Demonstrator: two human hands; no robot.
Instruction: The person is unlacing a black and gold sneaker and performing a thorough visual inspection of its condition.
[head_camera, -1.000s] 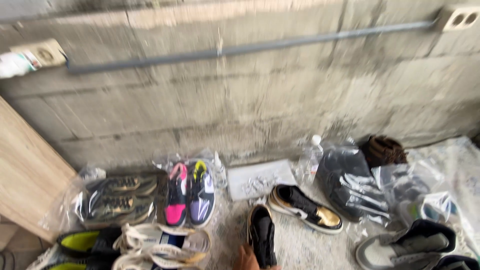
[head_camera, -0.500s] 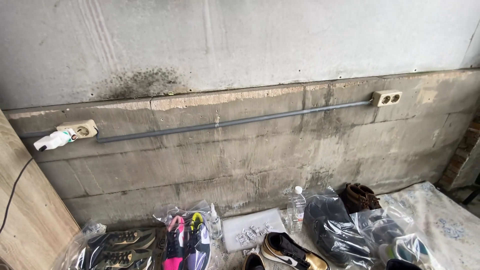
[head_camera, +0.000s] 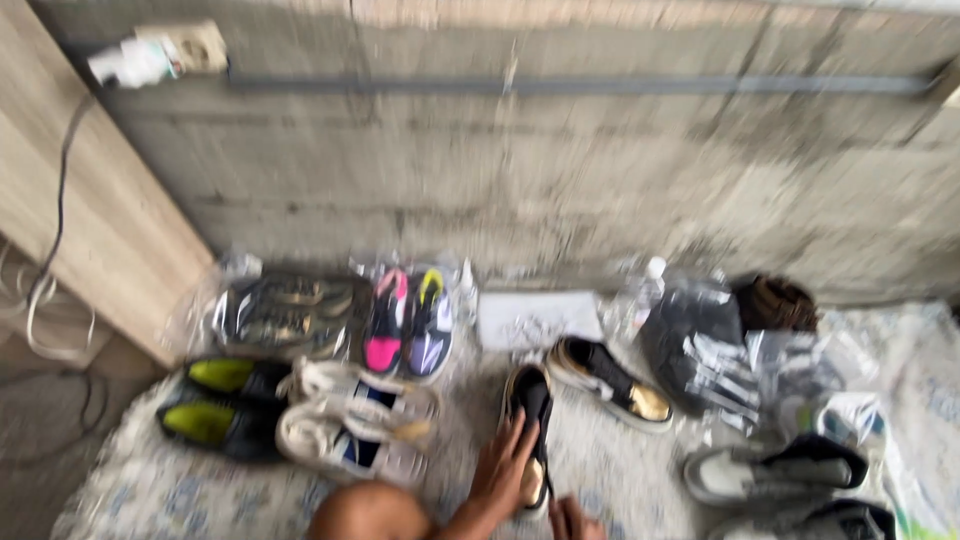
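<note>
My left hand (head_camera: 505, 465) lies on the side of a black shoe with a gold toe (head_camera: 530, 400), fingers wrapped along its edge. The shoe stands on a pale patterned cloth (head_camera: 130, 490) near the bottom middle. Only the fingertips of my right hand (head_camera: 575, 520) show at the bottom edge, just by the near end of the same shoe; what they grip is hidden. The matching black and gold shoe (head_camera: 610, 385) lies a little to the right, angled away. My bare knee (head_camera: 365, 512) shows at the bottom.
Left of the shoe are white sneakers (head_camera: 350, 420), black shoes with yellow insoles (head_camera: 220, 400), a pink and blue pair (head_camera: 410, 320) and bagged shoes (head_camera: 285, 315). Grey high-tops (head_camera: 770, 470) and dark bagged items (head_camera: 700, 345) lie right. A concrete wall (head_camera: 560, 180) stands behind, a wooden board (head_camera: 90, 210) at left.
The view swung up to the wall and back down to the floor. My hands have come into view, and the left one now lies on the black shoe.
</note>
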